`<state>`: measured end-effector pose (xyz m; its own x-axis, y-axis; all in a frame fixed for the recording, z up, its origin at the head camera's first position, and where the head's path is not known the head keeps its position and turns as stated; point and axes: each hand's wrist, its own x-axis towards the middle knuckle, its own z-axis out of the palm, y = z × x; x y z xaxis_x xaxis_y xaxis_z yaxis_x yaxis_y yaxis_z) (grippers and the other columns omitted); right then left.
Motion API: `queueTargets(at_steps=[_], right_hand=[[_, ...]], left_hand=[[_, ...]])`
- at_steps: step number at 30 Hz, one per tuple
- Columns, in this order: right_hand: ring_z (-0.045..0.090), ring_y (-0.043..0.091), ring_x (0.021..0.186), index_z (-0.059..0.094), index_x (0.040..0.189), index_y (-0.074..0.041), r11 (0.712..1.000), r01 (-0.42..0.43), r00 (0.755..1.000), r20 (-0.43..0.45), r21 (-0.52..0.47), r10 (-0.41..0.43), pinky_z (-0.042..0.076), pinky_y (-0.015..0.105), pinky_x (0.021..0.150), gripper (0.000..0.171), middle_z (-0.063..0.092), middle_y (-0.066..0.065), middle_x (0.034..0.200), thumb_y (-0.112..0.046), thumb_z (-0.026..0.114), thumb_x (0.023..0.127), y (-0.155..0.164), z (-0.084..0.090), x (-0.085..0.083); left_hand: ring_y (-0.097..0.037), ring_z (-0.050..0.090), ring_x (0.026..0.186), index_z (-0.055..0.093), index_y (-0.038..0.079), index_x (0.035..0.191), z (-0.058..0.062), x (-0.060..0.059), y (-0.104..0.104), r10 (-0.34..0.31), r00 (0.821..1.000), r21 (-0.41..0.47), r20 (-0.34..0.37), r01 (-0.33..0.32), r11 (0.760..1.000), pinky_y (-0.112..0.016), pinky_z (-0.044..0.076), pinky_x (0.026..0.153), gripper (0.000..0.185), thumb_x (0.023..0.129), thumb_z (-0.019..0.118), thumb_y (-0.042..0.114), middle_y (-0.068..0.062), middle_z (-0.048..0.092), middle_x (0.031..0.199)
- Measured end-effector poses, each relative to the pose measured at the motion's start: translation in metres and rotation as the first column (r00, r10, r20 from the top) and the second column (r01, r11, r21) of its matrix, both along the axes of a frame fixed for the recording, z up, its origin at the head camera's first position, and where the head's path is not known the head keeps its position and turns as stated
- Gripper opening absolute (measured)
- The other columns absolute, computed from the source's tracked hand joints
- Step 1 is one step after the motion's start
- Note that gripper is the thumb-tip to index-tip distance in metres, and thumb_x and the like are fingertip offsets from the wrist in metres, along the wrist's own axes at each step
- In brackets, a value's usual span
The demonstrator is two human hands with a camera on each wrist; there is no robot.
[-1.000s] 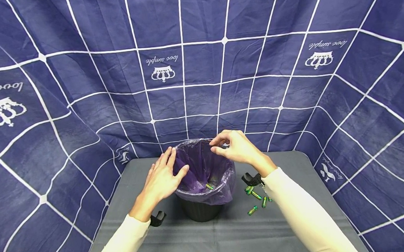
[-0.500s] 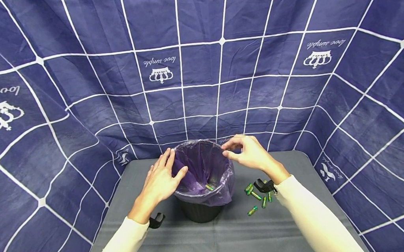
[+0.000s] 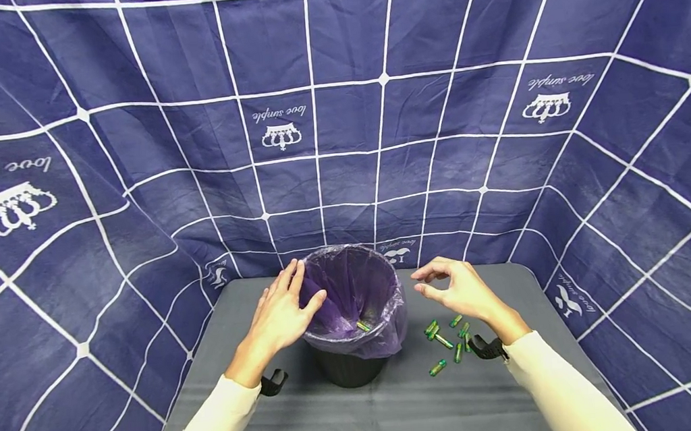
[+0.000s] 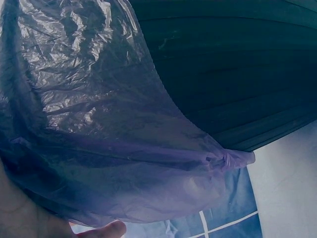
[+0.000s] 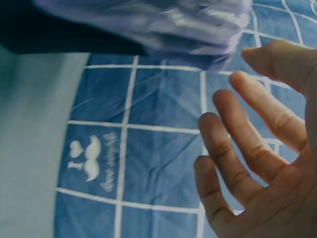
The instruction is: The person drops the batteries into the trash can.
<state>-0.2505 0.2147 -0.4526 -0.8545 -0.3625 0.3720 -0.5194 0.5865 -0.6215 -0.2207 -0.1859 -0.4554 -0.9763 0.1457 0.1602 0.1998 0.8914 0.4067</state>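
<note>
One black bin [image 3: 351, 369], lined with one purple bag [image 3: 394, 330], stands on the grey worktop [image 3: 422, 419] between two hands; one battery [image 3: 363, 326] visible inside, others possibly hidden; at least seven green batteries [image 3: 443, 341] scattered right of the bin, overlap prevents an exact count; these lie on the near side of the right hand [image 3: 464, 291], apart from it; that hand is raised, fingers loosely bent, thumb apart, holding nothing; left hand [image 3: 283, 316] at the bin's left rim, fingers extended, not gripping.
</note>
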Motion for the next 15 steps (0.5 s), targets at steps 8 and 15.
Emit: queueTargets(at_steps=[8, 15], right_hand=[[0.081, 0.02, 0.101, 0.089, 0.121, -0.026, 0.999, -0.034, 0.999, 0.011, -0.004, 0.034, 0.067, 0.036, 0.095, 0.024, 0.084, -0.008, 0.115, -0.017, 0.094, 0.099, 0.017, -0.044, 0.006], [0.078, 0.025, 0.101, 0.088, 0.123, -0.026, 0.998, -0.059, 0.995, 0.081, 0.009, 0.058, 0.068, 0.037, 0.088, 0.029, 0.082, -0.009, 0.117, -0.017, 0.097, 0.097, 0.03, -0.088, 0.016]], left_hand=[[-0.051, 0.03, 0.179, 0.029, 0.011, 0.186, -0.001, -0.001, -0.001, 0.004, 1.0, 0.002, -0.007, -0.004, 1.0, -0.081, 0.028, 0.139, 0.095, 0.115, 0.057, 0.068, -0.015, 0.027, 0.195], [-0.05, 0.028, 0.18, 0.029, 0.012, 0.186, -0.002, -0.001, -0.001, 0.004, 1.0, 0.002, 0.01, -0.004, 1.0, -0.081, 0.026, 0.14, 0.096, 0.114, 0.055, 0.07, -0.015, 0.026, 0.196]])
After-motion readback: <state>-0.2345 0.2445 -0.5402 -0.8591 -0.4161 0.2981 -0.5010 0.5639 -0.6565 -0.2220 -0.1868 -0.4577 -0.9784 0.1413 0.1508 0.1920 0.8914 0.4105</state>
